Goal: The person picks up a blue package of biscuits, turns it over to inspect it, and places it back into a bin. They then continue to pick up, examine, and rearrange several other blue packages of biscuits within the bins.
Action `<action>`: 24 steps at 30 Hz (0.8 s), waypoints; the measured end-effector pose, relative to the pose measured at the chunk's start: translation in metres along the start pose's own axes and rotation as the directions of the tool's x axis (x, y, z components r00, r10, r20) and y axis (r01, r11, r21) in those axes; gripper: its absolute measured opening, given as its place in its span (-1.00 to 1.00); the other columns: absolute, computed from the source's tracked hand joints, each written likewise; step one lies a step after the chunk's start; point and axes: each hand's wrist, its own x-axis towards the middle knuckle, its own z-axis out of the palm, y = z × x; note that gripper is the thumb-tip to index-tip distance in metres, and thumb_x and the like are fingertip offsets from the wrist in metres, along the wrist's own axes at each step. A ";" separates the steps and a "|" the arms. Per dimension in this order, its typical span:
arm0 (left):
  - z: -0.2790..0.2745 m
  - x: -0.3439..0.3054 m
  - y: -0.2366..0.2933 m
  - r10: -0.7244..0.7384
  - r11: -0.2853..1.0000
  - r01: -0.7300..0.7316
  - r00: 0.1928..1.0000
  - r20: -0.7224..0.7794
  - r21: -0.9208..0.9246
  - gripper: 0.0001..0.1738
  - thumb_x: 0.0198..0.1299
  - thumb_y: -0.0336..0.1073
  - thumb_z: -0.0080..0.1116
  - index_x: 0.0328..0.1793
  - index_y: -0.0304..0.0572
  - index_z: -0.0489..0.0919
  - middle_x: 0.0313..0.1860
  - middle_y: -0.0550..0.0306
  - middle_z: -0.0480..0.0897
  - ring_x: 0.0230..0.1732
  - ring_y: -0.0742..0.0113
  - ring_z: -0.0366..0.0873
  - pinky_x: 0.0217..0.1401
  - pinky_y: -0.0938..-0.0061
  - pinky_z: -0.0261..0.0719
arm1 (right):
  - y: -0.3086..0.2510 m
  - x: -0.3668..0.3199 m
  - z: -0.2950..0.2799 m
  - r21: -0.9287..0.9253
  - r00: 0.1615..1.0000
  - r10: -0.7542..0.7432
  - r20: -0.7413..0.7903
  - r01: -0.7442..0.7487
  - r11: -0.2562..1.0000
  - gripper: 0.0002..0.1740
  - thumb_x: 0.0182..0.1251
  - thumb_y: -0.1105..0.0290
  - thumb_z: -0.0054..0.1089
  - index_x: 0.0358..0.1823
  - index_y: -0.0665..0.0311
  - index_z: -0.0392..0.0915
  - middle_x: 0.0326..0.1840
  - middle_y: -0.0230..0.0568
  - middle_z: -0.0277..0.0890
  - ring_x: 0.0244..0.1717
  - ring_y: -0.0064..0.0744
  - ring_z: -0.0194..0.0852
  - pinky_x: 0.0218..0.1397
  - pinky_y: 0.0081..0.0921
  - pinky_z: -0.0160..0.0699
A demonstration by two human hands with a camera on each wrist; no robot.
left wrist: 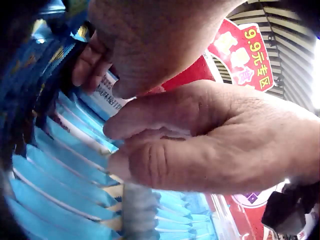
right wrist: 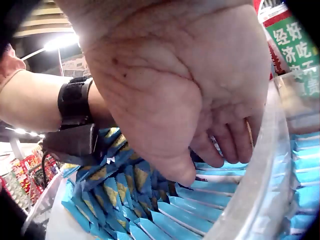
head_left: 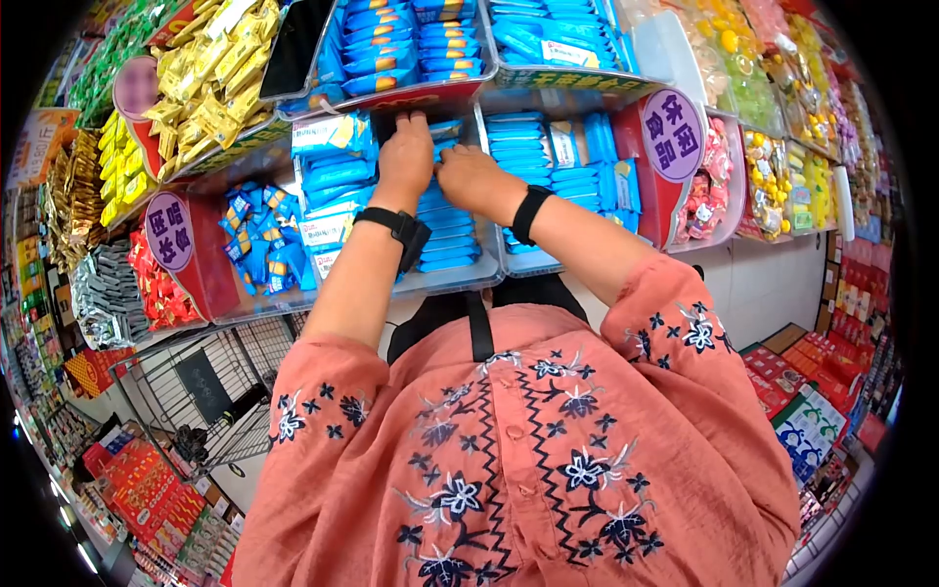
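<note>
In the head view, my left hand (head_left: pixel 406 158) reaches to the back of a clear bin filled with a row of flat blue snack packets (head_left: pixel 446 245). Its fingers point at the rear end of the row. The left wrist view shows its fingertips right at a blue packet with a white printed label (left wrist: pixel 107 96). My right hand (head_left: pixel 479 183) lies over the same row, just right of the left hand. Its thumb and index finger stand slightly apart at the packet edges (left wrist: pixel 85 150). In the right wrist view its other fingers (right wrist: pixel 227 145) reach down to the packet tops (right wrist: pixel 200 200).
Clear bin walls (right wrist: pixel 245 200) divide the row from more blue packets (head_left: pixel 518 147) at right and loose dark blue packets (head_left: pixel 264 235) at left. Higher bins hold blue packs (head_left: pixel 377 49) and yellow-wrapped sweets (head_left: pixel 217 73). A wire shopping cart (head_left: pixel 210 391) stands lower left.
</note>
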 end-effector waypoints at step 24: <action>-0.144 -0.097 -0.021 -0.210 0.858 0.097 0.962 -0.173 -0.504 -0.68 0.36 -0.34 0.17 0.18 -0.28 0.56 -0.03 0.00 0.60 -0.02 0.23 0.58 0.01 0.41 0.56 | -0.012 -0.031 -0.024 0.631 0.988 0.149 -0.048 -0.086 0.771 -0.68 0.32 0.33 0.14 0.01 0.36 0.60 -0.09 0.08 0.64 -0.07 -0.02 0.63 -0.01 -0.22 0.60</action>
